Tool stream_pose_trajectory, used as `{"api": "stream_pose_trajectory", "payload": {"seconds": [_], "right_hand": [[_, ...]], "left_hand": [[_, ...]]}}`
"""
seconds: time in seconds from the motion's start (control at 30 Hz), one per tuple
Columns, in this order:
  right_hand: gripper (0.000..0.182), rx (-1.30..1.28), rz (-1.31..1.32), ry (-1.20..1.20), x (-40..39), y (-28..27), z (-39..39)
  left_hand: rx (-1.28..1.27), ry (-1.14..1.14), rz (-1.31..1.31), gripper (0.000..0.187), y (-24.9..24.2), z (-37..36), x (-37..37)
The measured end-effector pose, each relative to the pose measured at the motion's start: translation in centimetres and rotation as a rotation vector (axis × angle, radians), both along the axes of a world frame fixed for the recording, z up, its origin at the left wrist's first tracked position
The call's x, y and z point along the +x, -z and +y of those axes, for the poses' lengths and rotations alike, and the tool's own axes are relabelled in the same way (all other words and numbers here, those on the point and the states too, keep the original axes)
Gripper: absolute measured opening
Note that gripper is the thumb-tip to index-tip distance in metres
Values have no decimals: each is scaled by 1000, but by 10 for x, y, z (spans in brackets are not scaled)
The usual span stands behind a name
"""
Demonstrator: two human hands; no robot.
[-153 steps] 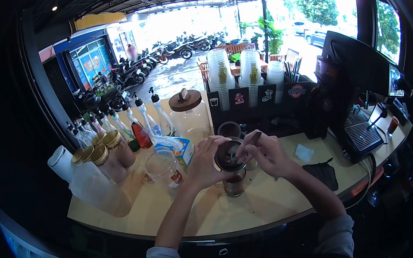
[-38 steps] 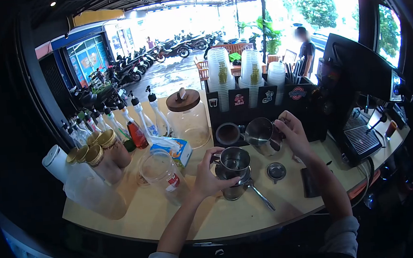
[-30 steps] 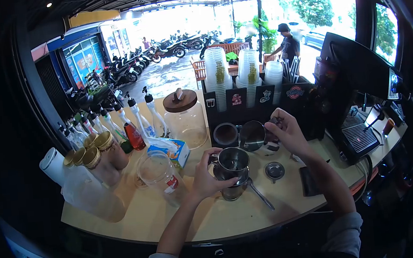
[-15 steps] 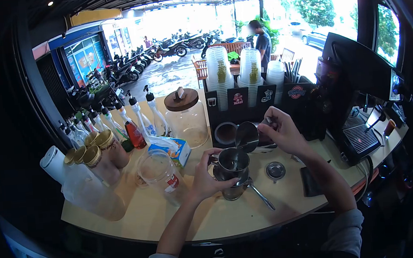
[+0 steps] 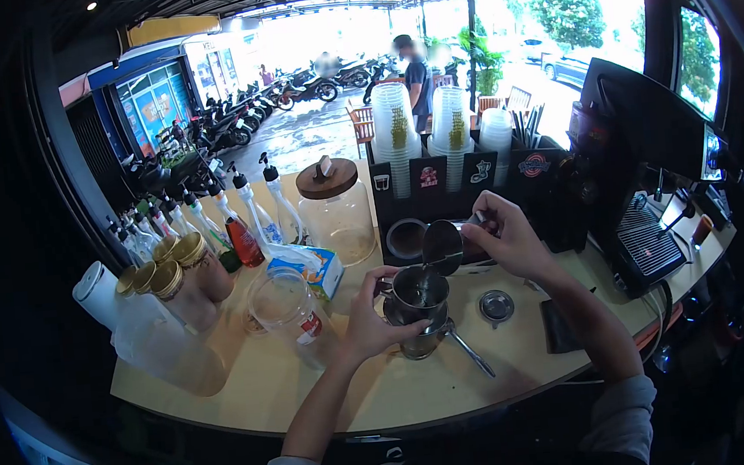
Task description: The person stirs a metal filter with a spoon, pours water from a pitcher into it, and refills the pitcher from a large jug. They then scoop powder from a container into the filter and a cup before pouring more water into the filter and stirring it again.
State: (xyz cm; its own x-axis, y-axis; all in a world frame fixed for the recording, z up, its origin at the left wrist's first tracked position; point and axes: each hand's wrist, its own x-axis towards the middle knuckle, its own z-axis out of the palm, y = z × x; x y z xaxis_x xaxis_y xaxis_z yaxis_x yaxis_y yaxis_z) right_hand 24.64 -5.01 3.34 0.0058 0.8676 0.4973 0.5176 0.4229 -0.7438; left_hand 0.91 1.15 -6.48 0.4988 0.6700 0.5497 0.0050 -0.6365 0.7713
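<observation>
My left hand (image 5: 369,327) is closed around a small metal cup (image 5: 420,292), fingers at its back and thumb across its front. My right hand (image 5: 505,238) grips a metal pitcher (image 5: 441,250) by its handle. The pitcher is tilted to the left, its lip over the cup's mouth, and a thin stream of liquid runs down into the cup. Beneath the cup stands another vessel (image 5: 422,349), mostly hidden by the cup and my hand. A metal handle (image 5: 472,352) slants out from there toward the front right. Right of it lies a small round metal disc (image 5: 496,307).
On the left are a clear plastic jar (image 5: 287,313), a tissue box (image 5: 321,276), pump bottles (image 5: 246,241) and gold-lidded jars (image 5: 168,282). A wood-lidded glass jar (image 5: 336,218) and stacked plastic cups (image 5: 394,130) stand behind. An espresso machine (image 5: 647,233) is at right; a person (image 5: 416,80) stands outside.
The person outside has shifted to the left. My hands, the cup and the tilted pitcher stay almost where they were, with liquid still running from the pitcher.
</observation>
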Motion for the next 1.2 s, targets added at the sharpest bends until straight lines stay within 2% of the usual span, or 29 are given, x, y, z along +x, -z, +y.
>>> {"api": "stream_pose_trajectory", "payload": {"seconds": [0.57, 0.63, 0.73, 0.83, 1.07, 1.13, 1.2], "right_hand": [[25, 65, 6, -12, -19, -12, -3], [25, 29, 103, -62, -22, -14, -6], [24, 82, -20, -31, -19, -14, -6], [24, 41, 57, -64, -22, -16, -11], [24, 50, 44, -47, -21, -18, -19], [24, 55, 122, -69, -21, -17, -19], [24, 80, 68, -44, -18, -16, -17]], "left_hand": [[-5, -9, 47, 82, -1, -4, 0], [-2, -16, 53, 82, -1, -4, 1], [45, -42, 35, 82, -2, -4, 2], [48, -61, 48, 80, -5, -6, 1], [122, -117, 40, 78, -10, -8, -2], [137, -120, 40, 78, -12, -9, -3], [144, -117, 45, 78, -14, -10, -4]]}}
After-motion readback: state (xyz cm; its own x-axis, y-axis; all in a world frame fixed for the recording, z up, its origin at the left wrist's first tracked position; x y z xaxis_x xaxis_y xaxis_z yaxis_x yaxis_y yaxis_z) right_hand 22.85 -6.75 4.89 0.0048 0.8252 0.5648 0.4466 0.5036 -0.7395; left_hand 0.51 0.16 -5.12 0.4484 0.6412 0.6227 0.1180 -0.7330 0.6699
